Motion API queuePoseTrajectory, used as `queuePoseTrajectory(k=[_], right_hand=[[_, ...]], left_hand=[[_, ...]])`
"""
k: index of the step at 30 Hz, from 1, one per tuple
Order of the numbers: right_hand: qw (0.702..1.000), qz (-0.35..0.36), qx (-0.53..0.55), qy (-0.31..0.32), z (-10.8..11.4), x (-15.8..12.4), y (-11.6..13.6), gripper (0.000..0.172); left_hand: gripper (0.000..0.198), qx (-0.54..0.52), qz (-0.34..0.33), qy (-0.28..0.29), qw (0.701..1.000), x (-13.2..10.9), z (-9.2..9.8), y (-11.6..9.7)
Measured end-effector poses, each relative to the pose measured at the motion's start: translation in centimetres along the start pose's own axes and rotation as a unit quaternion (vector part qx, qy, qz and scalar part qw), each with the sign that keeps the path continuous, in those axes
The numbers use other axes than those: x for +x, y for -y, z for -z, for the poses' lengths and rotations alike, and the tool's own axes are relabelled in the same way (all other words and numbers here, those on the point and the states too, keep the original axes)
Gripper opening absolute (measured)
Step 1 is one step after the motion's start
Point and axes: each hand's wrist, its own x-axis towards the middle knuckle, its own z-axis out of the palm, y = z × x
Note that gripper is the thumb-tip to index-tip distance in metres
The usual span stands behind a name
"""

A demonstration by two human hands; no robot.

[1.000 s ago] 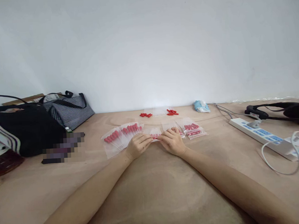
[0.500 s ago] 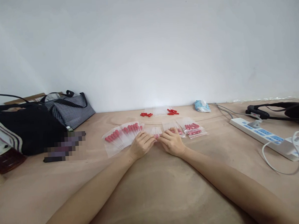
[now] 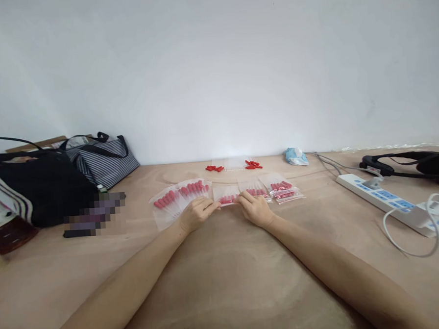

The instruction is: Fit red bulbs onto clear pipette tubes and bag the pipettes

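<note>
A clear plastic bag (image 3: 226, 192) with red-tipped sticks inside lies between my hands. My left hand (image 3: 199, 213) pinches its near left corner, and my right hand (image 3: 254, 209) has its fingers closed on the near right edge. Left of my left hand, two clear bags (image 3: 166, 200) of red-tipped pieces overlap in a fan. Beyond my right hand is another such bag (image 3: 255, 186), with a pile of filled bags (image 3: 282, 189) at its right.
Near the wall, flat clear bags (image 3: 234, 163) lie between two small heaps of red pieces (image 3: 215, 168). A blue tissue pack (image 3: 296, 156), a power strip (image 3: 386, 200) with cables and a black headset (image 3: 407, 167) are right. Bags (image 3: 44, 188) stand left.
My left hand has slid left and my fingers are farther apart, so more of the middle bag shows. My right hand has shifted slightly.
</note>
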Motion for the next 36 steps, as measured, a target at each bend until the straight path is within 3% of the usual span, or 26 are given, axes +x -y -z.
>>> queuePoseTrajectory(k=[4,6,8,11,14,15,16,20,26,31,36], right_hand=[[1.0,0.006,0.019,-0.001,-0.3,-0.1,0.1,0.023],[0.999,0.003,0.03,-0.013,-0.4,-0.2,-0.2,0.022],[0.998,-0.021,0.039,-0.034,-0.3,-0.6,-1.1,0.021],[0.992,-0.093,0.043,-0.07,0.4,-1.5,-3.3,0.02],[0.986,-0.14,0.05,-0.078,1.5,-2.7,-5.5,0.02],[0.986,-0.147,0.046,-0.071,1.9,-3.1,-6.0,0.02],[0.987,-0.148,0.037,-0.057,2.3,-3.5,-6.3,0.019],[0.992,-0.121,-0.015,0.01,3.5,-4.5,-6.2,0.017],[0.99,-0.121,-0.065,-0.012,4.4,-4.4,-5.1,0.016],[0.994,-0.081,-0.046,-0.057,4.3,-4.0,-4.5,0.01],[0.995,-0.069,0.032,-0.064,3.8,-3.6,-3.4,0.016]], left_hand=[[0.021,-0.025,-0.002,0.02,0.999,-0.5,0.1,0.1],[0.018,-0.049,0.038,0.03,0.998,-0.8,-0.1,0.4],[0.02,-0.057,0.123,0.059,0.989,-1.1,-0.3,1.0],[0.022,-0.002,0.321,0.121,0.939,-1.9,-0.3,3.1],[0.027,0.052,0.424,0.132,0.894,-2.6,0.1,6.1],[0.027,0.061,0.477,0.18,0.858,-2.8,0.2,7.1],[0.027,0.06,0.494,0.197,0.844,-2.9,0.2,8.1],[0.025,0.018,0.515,0.255,0.818,-2.6,-0.1,11.0],[0.01,-0.061,0.51,0.302,0.803,-1.9,-1.0,12.7],[0.011,-0.08,0.472,0.248,0.842,-0.4,-0.5,12.9],[0.009,-0.059,0.4,0.128,0.906,3.0,0.1,11.9]])
